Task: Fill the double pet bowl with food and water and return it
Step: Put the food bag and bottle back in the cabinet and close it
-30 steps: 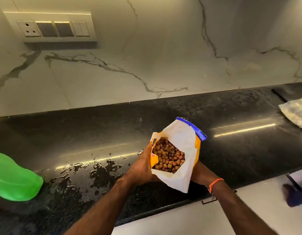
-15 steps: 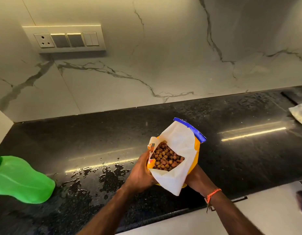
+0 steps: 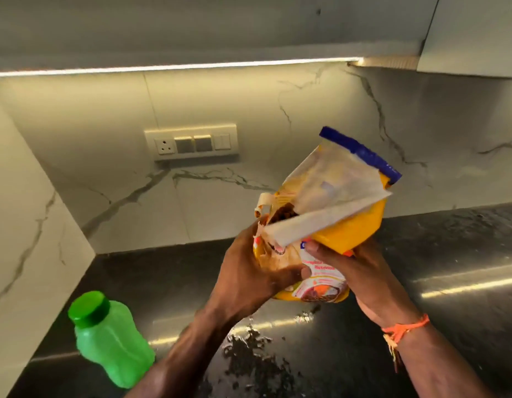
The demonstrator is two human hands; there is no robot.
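Folding the torn mouth of the food bag (image 3: pixel 329 225) down, both hands are gripping it above the worktop (image 3: pixel 421 254): the left hand (image 3: pixel 249 271) is clutching the mouth side, the right hand (image 3: pixel 352 271) is cupping the base. A second ago the kibble was showing plainly; now the flap is covering most of it, probably meaning the feeding part is finishing. The green bottle (image 3: pixel 111 340) is standing below-left of the grip. The pet bowl is staying out of view.

White veined marble wall (image 3: pixel 249 110) with a switch panel (image 3: pixel 191 142), a glowing light strip (image 3: pixel 174 68) under cabinets, and a wet black desk (image 3: pixel 450 254)
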